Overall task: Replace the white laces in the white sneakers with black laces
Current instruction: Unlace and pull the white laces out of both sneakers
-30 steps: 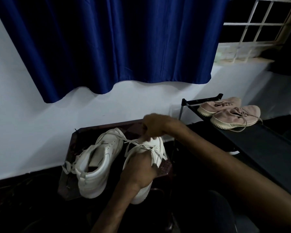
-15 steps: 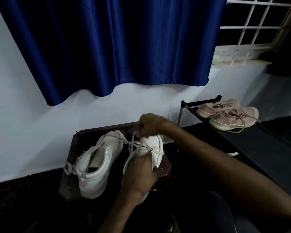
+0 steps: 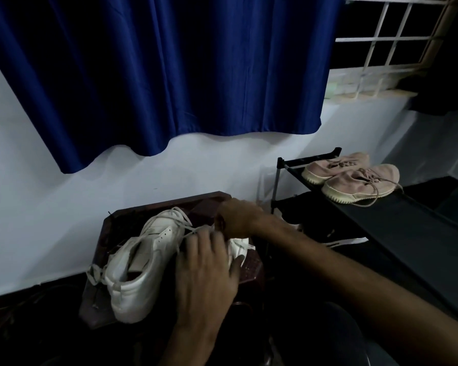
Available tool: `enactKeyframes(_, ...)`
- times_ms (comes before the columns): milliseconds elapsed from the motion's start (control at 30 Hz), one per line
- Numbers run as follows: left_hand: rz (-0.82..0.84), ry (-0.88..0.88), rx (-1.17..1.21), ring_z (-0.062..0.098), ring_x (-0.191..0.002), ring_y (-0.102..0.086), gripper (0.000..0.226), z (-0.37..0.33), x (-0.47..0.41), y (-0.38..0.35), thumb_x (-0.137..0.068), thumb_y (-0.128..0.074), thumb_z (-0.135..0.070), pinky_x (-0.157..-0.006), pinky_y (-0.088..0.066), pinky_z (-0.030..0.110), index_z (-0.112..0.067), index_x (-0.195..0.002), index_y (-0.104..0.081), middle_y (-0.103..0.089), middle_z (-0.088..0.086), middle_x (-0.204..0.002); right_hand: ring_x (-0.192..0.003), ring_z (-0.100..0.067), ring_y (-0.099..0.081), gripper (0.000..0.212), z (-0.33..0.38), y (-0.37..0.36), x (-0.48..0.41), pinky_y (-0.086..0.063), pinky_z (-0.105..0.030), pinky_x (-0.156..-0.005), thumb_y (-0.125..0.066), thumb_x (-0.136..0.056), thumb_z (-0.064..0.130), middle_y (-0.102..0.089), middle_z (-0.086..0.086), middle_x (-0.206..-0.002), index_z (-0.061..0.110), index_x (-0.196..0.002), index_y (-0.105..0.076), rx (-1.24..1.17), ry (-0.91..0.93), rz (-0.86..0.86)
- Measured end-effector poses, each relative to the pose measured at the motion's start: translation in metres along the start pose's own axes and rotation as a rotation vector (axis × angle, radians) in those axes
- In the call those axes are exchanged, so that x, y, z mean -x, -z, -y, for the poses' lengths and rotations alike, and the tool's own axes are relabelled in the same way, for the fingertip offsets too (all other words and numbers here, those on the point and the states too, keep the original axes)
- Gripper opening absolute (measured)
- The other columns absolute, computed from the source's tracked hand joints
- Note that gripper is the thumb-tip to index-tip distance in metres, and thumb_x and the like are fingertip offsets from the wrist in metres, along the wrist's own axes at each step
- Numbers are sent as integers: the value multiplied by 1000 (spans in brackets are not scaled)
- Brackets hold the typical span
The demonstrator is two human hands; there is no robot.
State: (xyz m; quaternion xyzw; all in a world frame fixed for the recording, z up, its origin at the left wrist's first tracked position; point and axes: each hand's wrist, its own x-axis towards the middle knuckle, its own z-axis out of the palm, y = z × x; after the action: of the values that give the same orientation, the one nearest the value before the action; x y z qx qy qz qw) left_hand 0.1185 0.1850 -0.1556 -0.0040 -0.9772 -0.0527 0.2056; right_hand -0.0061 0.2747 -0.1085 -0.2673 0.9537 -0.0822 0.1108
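The sneakers [image 3: 140, 262] lie on the stool [image 3: 119, 225] — rack [image 3: 413, 223] (bearing shoes [image 3: 360, 180]) to its right.

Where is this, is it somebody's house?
Probably a room in someone's home, by the spot where shoes are kept. A shoe rack holds pink shoes, a blue curtain hangs beside a barred window, and white sneakers sit on a small dark table.
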Motion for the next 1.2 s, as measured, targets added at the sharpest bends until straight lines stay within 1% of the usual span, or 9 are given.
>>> enactKeyframes(100, 19, 121, 31, 32, -122, -49, 79, 12, 4, -8, -78, -50, -74, -94, -44, 47, -13, -129, -49, -51, 13, -135, -90, -18, -67, 16, -7, 1, -3, -57, -36, -80, -75, -78, 28, -73, 2, -97, 23, -93, -76, -62, -27, -61)
enactKeyframes(167, 46, 125, 72, 33, -124, -49, 80, 12, 4, -16, -80, -50, -70, -98, -45, 46, -12, -135, -43, -51, 15, -135, -84, -19, -69, 10, -8, 6, -6, -59, -37, -78, -74, -75, 26, -73, 0, -89, 21, -84, -75, -71, -60, -81)
enactKeyframes(267, 85, 124, 79, 34, -117, -55, 75, 5, 0, -19, -84, -48, -61, -88, -52, 42, -9, -138, -45, -53, 19, -132, -75, -20, -70, 10, -2, 21, -13, -60, -35, -73, -73, -75, 25, -71, -3, -75, 17, -68, -71, -193, -78, -161)
enactKeyframes(400, 126, 100, 39, 31, -97, -64, 76, 5, 0, -18, -81, -35, -63, -65, -55, 36, -8, -131, -52, -59, 18, -119, -60, -6, -61, 14, 3, 33, -27, -52, -26, -65, -79, -79, 27, -67, 4, -66, 14, -78, -76, -535, -50, -270)
enactKeyframes(567, 129, 111, 53, 27, -86, -65, 71, 5, 0, -17, -77, -40, -61, -53, -50, 32, -13, -127, -53, -60, 10, -105, -63, -15, -61, 28, -15, 18, -17, -51, -29, -63, -77, -80, 40, -73, -10, -77, 12, -85, -77, -272, -8, 73)
enactKeyframes(700, 126, 116, 24, 26, -90, -64, 73, 5, 0, -20, -79, -35, -62, -55, -50, 31, -13, -129, -51, -59, 11, -113, -81, -18, -68, 27, -13, 12, -11, -58, -33, -78, -79, -77, 38, -75, -3, -89, 16, -93, -77, -28, 5, 124)
enactKeyframes(833, 141, 124, 18, 24, -93, -63, 73, 5, 1, -18, -80, -29, -64, -58, -51, 31, -17, -132, -50, -57, 9, -115, -85, -21, -65, 20, 4, 9, -13, -54, -32, -74, -72, -82, 29, -67, -2, -92, 15, -96, -72, 142, -9, -25)
enactKeyframes(1033, 154, 118, 18, 28, -89, -64, 70, 5, 0, -21, -78, -34, -62, -56, -51, 34, -15, -126, -56, -61, 10, -110, -79, -14, -66, 17, 12, 38, -34, -57, -35, -76, -74, -82, 35, -71, 5, -84, 19, -76, -70, -426, 7, -452)
enactKeyframes(1200, 152, 126, 46, 25, -80, -64, 65, 4, -1, -18, -76, -39, -60, -50, -48, 32, -17, -121, -55, -59, 6, -103, -68, -13, -65, 23, -6, 24, -18, -52, -26, -66, -74, -82, 43, -71, 0, -73, 22, -75, -71, -259, -10, -45)
